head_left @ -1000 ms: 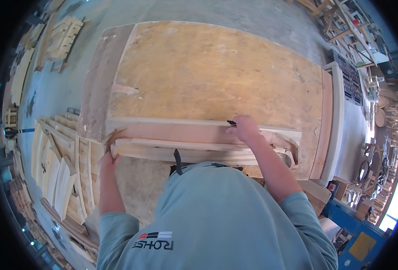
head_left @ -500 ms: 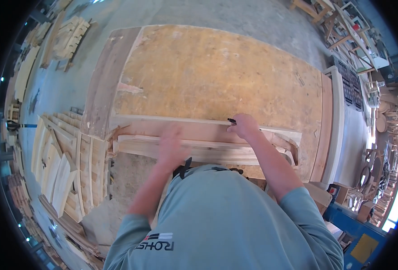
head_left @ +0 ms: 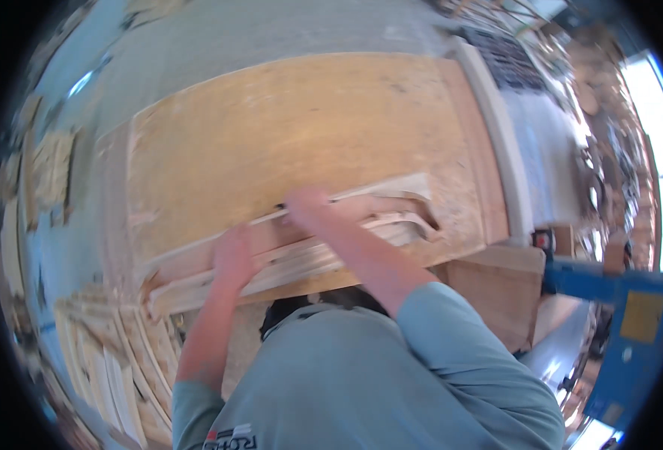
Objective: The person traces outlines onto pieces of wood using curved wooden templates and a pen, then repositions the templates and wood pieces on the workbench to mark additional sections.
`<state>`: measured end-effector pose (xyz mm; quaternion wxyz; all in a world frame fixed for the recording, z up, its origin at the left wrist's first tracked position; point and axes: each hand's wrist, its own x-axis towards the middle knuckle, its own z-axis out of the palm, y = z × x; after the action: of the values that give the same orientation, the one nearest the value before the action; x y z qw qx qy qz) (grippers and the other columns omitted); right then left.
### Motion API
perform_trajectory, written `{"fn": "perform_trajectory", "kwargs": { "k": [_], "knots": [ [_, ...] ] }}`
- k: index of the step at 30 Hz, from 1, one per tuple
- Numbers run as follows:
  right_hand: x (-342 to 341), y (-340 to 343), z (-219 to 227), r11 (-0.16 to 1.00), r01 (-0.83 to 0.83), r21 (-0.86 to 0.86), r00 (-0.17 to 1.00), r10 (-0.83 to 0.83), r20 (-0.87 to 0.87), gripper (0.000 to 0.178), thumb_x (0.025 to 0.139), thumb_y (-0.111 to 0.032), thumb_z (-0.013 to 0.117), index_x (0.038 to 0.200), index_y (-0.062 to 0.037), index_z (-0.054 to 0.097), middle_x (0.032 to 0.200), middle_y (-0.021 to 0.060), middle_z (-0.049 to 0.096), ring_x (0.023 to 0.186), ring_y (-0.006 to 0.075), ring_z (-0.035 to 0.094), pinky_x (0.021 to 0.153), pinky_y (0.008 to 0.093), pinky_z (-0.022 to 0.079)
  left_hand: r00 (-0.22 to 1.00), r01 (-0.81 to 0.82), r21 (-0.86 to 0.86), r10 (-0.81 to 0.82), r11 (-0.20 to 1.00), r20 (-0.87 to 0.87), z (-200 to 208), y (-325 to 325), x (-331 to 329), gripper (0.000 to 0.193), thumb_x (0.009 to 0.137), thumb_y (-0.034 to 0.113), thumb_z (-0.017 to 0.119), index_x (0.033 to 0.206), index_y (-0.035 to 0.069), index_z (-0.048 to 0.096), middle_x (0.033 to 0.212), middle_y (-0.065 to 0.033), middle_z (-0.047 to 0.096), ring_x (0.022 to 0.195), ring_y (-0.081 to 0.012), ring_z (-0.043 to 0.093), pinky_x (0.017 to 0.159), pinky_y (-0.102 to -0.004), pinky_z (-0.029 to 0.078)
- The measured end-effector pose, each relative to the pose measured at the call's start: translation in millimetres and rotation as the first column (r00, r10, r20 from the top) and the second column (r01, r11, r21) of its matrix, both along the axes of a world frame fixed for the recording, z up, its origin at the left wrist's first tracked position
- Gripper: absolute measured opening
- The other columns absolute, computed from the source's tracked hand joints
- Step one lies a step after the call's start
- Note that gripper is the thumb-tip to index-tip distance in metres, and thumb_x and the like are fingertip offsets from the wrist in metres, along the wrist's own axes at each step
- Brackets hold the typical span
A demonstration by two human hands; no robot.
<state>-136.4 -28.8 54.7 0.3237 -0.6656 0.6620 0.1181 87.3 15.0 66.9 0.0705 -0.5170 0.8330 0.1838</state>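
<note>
A long wooden piece (head_left: pixel 376 204) with a curved, notched end lies slantwise along the worktable's near edge. Beside it on the near side runs a shaped strip of pale wood (head_left: pixel 301 260). My left hand (head_left: pixel 235 257) rests on the left half of the long piece, fingers blurred and partly hidden. Farther right, my right hand (head_left: pixel 306 206) is closed at the far edge of that piece. A small black pen (head_left: pixel 280 205) pokes out from its fingers; blur hides most of it.
The large yellowish worktable (head_left: pixel 294 127) stretches away in front. Slatted wooden parts (head_left: pixel 114 360) are stacked at the lower left. To the right are a cardboard-brown box (head_left: pixel 496 289) and a blue machine (head_left: pixel 635 337). A pale rail (head_left: pixel 496 127) borders the table's right side.
The view has turned, so the table and wooden pieces now slant up to the right. My left hand has come down onto the long piece; my right hand has moved left along its edge.
</note>
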Motion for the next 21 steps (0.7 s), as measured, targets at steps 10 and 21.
{"fn": "perform_trajectory", "kwargs": {
  "k": [10,21],
  "knots": [
    [-10,88,17,0.744,0.267,-0.612,0.92,-0.008,0.391,0.018,0.082,-0.023,0.068,0.096,-0.0133,0.074,0.094,0.0097,0.068,0.097,0.0308,0.064,0.083,0.041,0.053,0.994,0.063,-0.029,-0.061,0.998,0.088,-11,-2,3,0.087,0.061,0.022,0.087,0.135,-0.003,0.048,0.134,-0.0227,0.055,0.126,-0.0369,0.051,0.109,-0.0423,0.041],
    [-176,321,-53,-0.105,0.992,-0.071,-0.026,-0.718,0.696,0.022,0.086,-0.018,0.068,0.089,0.0035,0.072,0.07,0.0061,0.067,0.059,0.0114,0.056,0.056,0.0296,0.044,0.992,0.066,-0.058,-0.059,0.996,0.113,11,4,-17,0.069,0.061,0.019,0.081,0.122,-0.002,0.058,0.119,-0.024,0.063,0.115,-0.0381,0.059,0.099,-0.043,0.048]
  ]
}}
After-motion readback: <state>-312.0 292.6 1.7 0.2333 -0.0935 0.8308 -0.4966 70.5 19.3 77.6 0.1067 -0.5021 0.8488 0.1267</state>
